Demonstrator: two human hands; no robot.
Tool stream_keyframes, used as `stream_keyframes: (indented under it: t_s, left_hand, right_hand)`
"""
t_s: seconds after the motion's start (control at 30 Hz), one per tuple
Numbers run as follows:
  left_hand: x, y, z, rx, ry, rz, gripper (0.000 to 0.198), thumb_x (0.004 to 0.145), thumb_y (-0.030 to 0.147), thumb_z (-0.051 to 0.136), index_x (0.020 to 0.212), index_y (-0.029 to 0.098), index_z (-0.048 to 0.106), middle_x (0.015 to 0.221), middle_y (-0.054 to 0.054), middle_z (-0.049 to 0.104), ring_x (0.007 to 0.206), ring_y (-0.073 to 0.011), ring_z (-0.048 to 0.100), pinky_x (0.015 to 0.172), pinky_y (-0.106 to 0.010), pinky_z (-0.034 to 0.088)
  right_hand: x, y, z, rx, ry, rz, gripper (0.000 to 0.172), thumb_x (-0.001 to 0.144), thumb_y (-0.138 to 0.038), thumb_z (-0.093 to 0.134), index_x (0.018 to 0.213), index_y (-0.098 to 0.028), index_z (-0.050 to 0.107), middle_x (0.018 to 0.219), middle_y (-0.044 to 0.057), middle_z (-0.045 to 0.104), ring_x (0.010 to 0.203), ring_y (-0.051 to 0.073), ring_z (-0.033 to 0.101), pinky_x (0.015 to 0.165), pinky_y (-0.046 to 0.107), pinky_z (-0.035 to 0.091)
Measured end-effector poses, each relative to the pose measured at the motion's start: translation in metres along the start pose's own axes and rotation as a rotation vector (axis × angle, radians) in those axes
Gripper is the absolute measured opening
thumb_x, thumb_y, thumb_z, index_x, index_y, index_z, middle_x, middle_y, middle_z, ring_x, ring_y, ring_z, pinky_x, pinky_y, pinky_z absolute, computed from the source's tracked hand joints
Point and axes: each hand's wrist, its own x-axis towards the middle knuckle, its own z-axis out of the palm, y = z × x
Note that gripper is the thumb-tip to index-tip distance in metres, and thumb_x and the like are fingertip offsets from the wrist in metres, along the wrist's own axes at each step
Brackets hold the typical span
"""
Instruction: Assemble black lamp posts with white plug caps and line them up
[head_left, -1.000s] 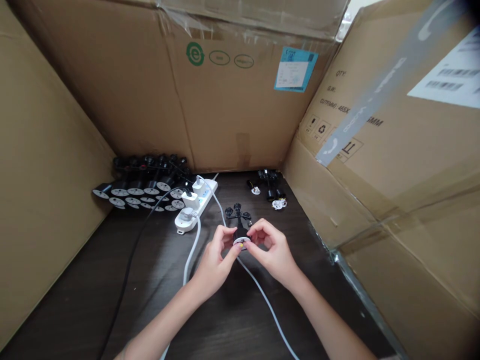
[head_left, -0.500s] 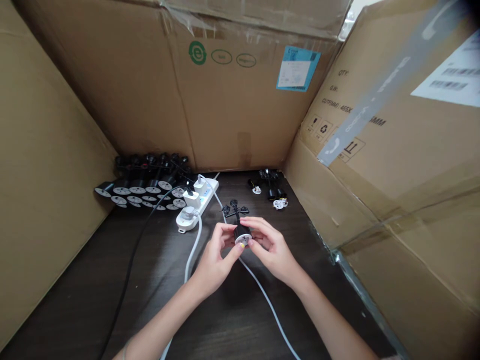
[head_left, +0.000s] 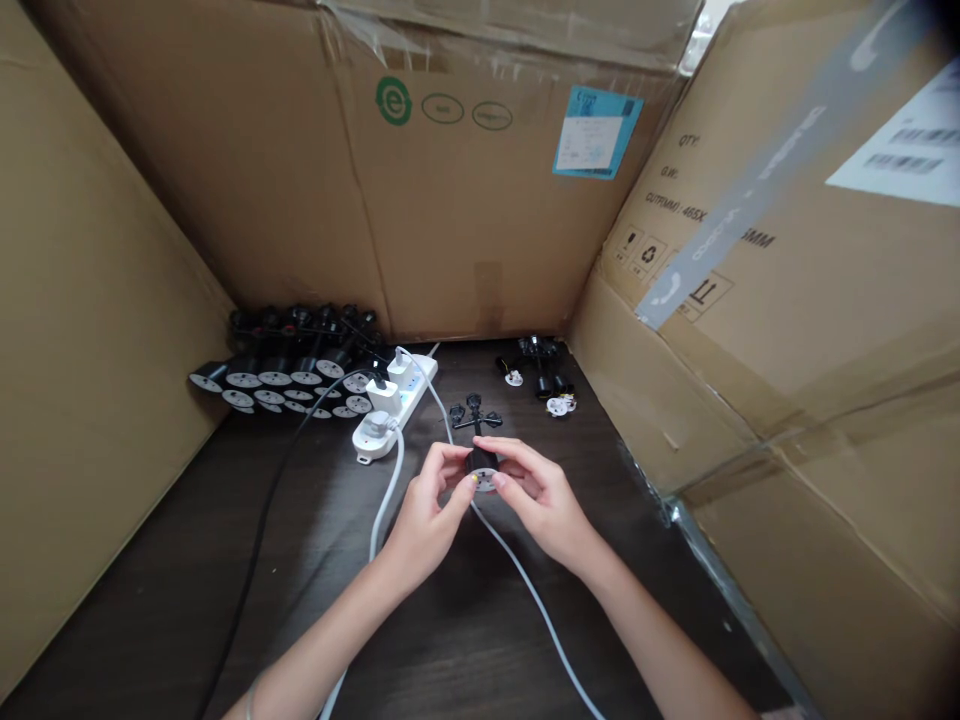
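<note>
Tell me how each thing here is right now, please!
left hand, holding the plug piece from the left
right hand, holding the plug piece from the right
round black-and-white plug piece, held up between both hands
white power strip, lying down with plugs in it
white cable, lying loose and curved
black plug pieces, lying in rows by the cardboard wall

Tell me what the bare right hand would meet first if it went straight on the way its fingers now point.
The bare right hand would meet the black plug with a round white face first; its fingertips seem already on it, though depth is hard to judge. Beyond it lies the left hand.
</note>
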Motion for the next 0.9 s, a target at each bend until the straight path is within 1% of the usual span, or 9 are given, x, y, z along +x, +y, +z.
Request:
stream_keyframes:
  t_s: [0.1, 0.23, 0.33, 0.47, 0.57, 0.73, 0.9]
  left_hand:
    - [-0.0002, 0.0006, -0.0011, 0.069, 0.001, 0.033, 0.018, 0.086, 0.026, 0.047, 0.102, 0.018, 0.045, 0.103, -0.006, 0.058, 0.098, -0.0163, 0.057, 0.084, -0.027, 0.044]
    - [-0.0007, 0.0022, -0.0008, 0.128, -0.006, 0.054, 0.019, 0.086, 0.025, 0.046, 0.104, 0.018, 0.045, 0.106, -0.006, 0.058, 0.101, -0.0168, 0.056, 0.087, -0.029, 0.043]
    - [-0.0012, 0.0026, 0.0005, 0.124, -0.030, 0.049, 0.019, 0.087, 0.025, 0.045, 0.105, 0.018, 0.044, 0.109, -0.007, 0.057, 0.102, -0.0159, 0.055, 0.090, -0.029, 0.042]
    - [-0.0021, 0.0028, 0.0026, 0.091, -0.078, 0.036, 0.027, 0.085, 0.024, 0.049, 0.110, 0.020, 0.040, 0.112, -0.007, 0.056, 0.100, -0.0155, 0.057, 0.088, -0.029, 0.044]
    - [-0.0022, 0.0033, 0.0035, 0.086, -0.088, 0.031, 0.030, 0.083, 0.023, 0.051, 0.110, 0.020, 0.039, 0.110, -0.007, 0.057, 0.098, -0.0161, 0.058, 0.085, -0.029, 0.045]
    - [-0.0022, 0.0041, 0.0025, 0.078, -0.073, 0.008, 0.027, 0.082, 0.022, 0.053, 0.106, 0.019, 0.042, 0.102, -0.006, 0.061, 0.092, -0.0163, 0.060, 0.080, -0.028, 0.046]
    - [-0.0024, 0.0035, -0.0003, 0.083, -0.026, -0.001, 0.026, 0.081, 0.023, 0.055, 0.103, 0.019, 0.042, 0.096, -0.004, 0.062, 0.087, -0.0144, 0.061, 0.077, -0.026, 0.047]
  right_hand:
    - [0.0000, 0.0007, 0.0028, -0.029, 0.010, -0.007, 0.032, 0.087, -0.020, 0.048, 0.117, -0.023, 0.054, 0.121, 0.007, 0.052, 0.103, 0.018, 0.055, 0.081, 0.029, 0.051]
    - [0.0007, -0.0018, 0.0046, -0.072, 0.040, -0.057, 0.028, 0.084, -0.015, 0.049, 0.108, -0.022, 0.061, 0.115, 0.006, 0.056, 0.108, 0.018, 0.053, 0.083, 0.028, 0.050]
    - [0.0009, -0.0037, 0.0043, -0.070, 0.081, -0.068, 0.025, 0.083, -0.014, 0.051, 0.102, -0.022, 0.064, 0.110, 0.006, 0.059, 0.106, 0.017, 0.054, 0.085, 0.029, 0.050]
    - [0.0007, -0.0039, 0.0033, -0.039, 0.123, -0.049, 0.022, 0.082, -0.015, 0.053, 0.100, -0.021, 0.066, 0.109, 0.006, 0.060, 0.103, 0.018, 0.056, 0.081, 0.030, 0.052]
    - [0.0007, -0.0029, 0.0036, -0.016, 0.139, -0.028, 0.021, 0.082, -0.017, 0.054, 0.099, -0.021, 0.066, 0.108, 0.006, 0.060, 0.102, 0.019, 0.057, 0.079, 0.029, 0.053]
    - [0.0002, -0.0027, 0.0045, 0.026, 0.129, 0.005, 0.019, 0.083, -0.020, 0.053, 0.099, -0.020, 0.064, 0.107, 0.007, 0.060, 0.097, 0.018, 0.059, 0.075, 0.028, 0.055]
    - [-0.0014, -0.0040, 0.0023, 0.032, 0.030, -0.016, 0.027, 0.084, -0.019, 0.052, 0.109, -0.021, 0.060, 0.116, 0.007, 0.055, 0.103, 0.019, 0.056, 0.083, 0.030, 0.051]
